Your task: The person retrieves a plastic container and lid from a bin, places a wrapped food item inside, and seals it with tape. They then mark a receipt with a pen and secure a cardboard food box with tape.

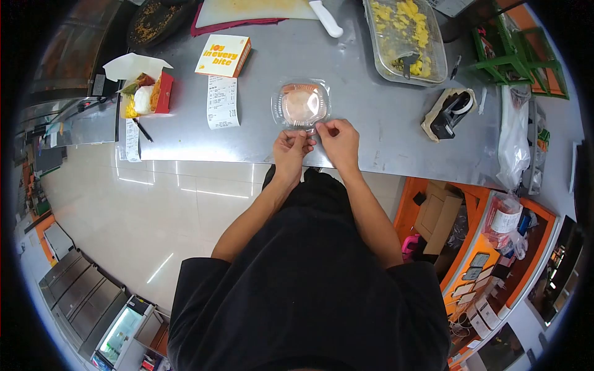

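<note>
A transparent plastic clamshell container lies on the steel table in front of me, with a pale orange-brown round food item showing through its lid. My left hand is closed at the container's front edge, its thumb and fingertips pinching the rim. Just to the right, my right hand pinches the same front rim near its corner, fingers curled. Whether the lid is fully latched cannot be made out.
On the steel table are a closed printed box on a receipt, an open food box, a pen, a white-handled knife, a tub of yellow pieces and a tape dispenser. Orange shelving stands below right.
</note>
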### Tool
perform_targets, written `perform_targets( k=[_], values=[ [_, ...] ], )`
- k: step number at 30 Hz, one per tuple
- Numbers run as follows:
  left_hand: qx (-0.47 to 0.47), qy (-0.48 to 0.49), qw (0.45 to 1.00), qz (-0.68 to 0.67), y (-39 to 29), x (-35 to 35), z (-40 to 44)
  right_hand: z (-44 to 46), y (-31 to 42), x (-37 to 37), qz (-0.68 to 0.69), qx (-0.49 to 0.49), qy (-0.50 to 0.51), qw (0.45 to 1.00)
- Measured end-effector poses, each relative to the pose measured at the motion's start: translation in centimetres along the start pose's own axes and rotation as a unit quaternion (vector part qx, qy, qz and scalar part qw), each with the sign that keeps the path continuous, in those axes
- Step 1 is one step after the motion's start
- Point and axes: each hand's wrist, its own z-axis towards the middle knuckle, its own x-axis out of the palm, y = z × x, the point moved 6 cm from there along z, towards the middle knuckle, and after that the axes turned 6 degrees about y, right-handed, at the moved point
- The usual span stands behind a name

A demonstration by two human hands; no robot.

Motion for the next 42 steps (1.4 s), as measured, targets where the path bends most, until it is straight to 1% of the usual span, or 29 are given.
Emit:
perform_targets(
  k=[1, 2, 4, 5, 7, 8, 10, 11, 13, 15, 17, 18, 20, 21, 23, 24, 25, 26, 27, 29, 30, 32, 36, 38, 41, 42],
  values=[
    [-0.005, 0.0, 1.0, -0.002, -0.2, 0.2, 0.0, 0.1, -0.2, -0.3, 0.002, 0.031, -0.001, 1.0],
    [-0.007, 0.0, 1.0, -0.004, -0.3, 0.4, 0.0, 0.2, -0.1, -0.6, 0.0, 0.033, -0.002, 0.999],
    [-0.019, -0.013, 1.0, -0.015, -0.4, 0.4, -0.1, 0.4, -0.7, -0.7, 0.025, 0.099, 0.028, 0.994],
    [-0.021, -0.012, 1.0, -0.016, -0.3, 0.4, -0.1, 0.5, -0.9, -0.7, 0.024, 0.101, 0.026, 0.994],
    [-0.028, -0.008, 0.999, -0.027, -0.3, 0.4, 0.0, 0.7, -0.3, -1.1, 0.038, 0.056, -0.004, 0.998],
    [-0.03, -0.006, 0.999, -0.026, -0.3, 0.5, 0.0, 0.6, 0.0, -1.4, 0.038, 0.057, -0.006, 0.998],
    [-0.025, -0.012, 0.999, -0.034, -0.3, 0.7, -0.2, 0.1, 0.7, -2.8, -0.11, 0.093, -0.057, 0.988],
    [-0.028, -0.01, 0.999, -0.033, -0.4, 0.8, -0.3, -0.1, 0.5, -2.6, -0.11, 0.095, -0.06, 0.987],
    [-0.032, -0.025, 0.998, -0.049, -0.2, 1.0, -0.4, -0.4, 0.6, -1.7, -0.04, 0.061, -0.063, 0.995],
    [-0.036, -0.022, 0.998, -0.051, 0.0, 1.0, -0.3, -0.5, 1.1, -1.6, -0.044, 0.069, -0.074, 0.994],
    [-0.039, -0.023, 0.998, -0.053, -0.2, 0.9, -0.3, -0.6, 0.7, -1.2, -0.024, 0.105, -0.057, 0.993],
    [-0.042, -0.024, 0.997, -0.051, -0.2, 1.0, -0.3, -0.6, 0.5, -1.0, -0.025, 0.106, -0.059, 0.992],
    [-0.046, -0.026, 0.997, -0.053, 0.0, 0.7, -0.2, -0.7, -0.6, -0.3, 0.024, 0.147, -0.04, 0.988],
    [-0.045, -0.015, 0.997, -0.056, 0.0, 0.7, -0.2, -0.7, -1.1, 0.0, 0.022, 0.148, -0.04, 0.988],
    [-0.044, -0.002, 0.997, -0.06, -0.1, 0.6, 0.0, -0.7, -1.7, 0.7, 0.147, 0.156, -0.039, 0.976],
    [-0.044, -0.003, 0.997, -0.06, -0.1, 0.6, 0.0, -0.7, -2.0, 0.8, 0.145, 0.157, -0.04, 0.976],
    [-0.044, -0.005, 0.997, -0.06, -0.1, 0.6, 0.0, -0.9, -2.1, 1.2, 0.245, 0.202, -0.017, 0.948],
    [-0.046, -0.007, 0.997, -0.062, 0.0, 0.6, 0.0, -1.2, -2.3, 1.9, 0.342, 0.246, 0.005, 0.907],
    [-0.046, -0.009, 0.997, -0.06, 0.0, 0.5, 0.1, -1.3, -2.5, 1.9, 0.341, 0.249, 0.006, 0.907],
    [-0.048, -0.015, 0.997, -0.056, -0.1, 0.5, 0.0, -1.3, -2.3, 2.7, 0.465, 0.258, 0.038, 0.846],
    [-0.051, -0.017, 0.997, -0.057, -0.1, 0.7, 0.1, -1.5, -2.2, 3.1, 0.465, 0.261, 0.038, 0.845],
    [-0.054, -0.016, 0.997, -0.057, -0.1, 0.7, 0.0, -1.6, -1.1, 3.6, 0.514, 0.269, 0.0, 0.814],
    [-0.045, -0.011, 0.998, -0.052, -0.4, 0.6, 0.2, -1.8, -1.1, 3.8, 0.502, 0.262, 0.011, 0.824],
    [-0.044, -0.004, 0.998, -0.05, -0.4, 0.7, 0.3, -1.5, -1.0, 3.6, 0.429, 0.223, -0.043, 0.874],
    [-0.066, 0.002, 0.997, -0.027, -1.2, 0.6, 0.0, -1.5, -2.1, 3.2, 0.413, 0.234, -0.035, 0.88],
    [-0.08, -0.008, 0.997, -0.007, -1.6, 0.3, -0.2, -1.6, -2.4, 3.1, 0.414, 0.232, -0.038, 0.879]
  ],
)
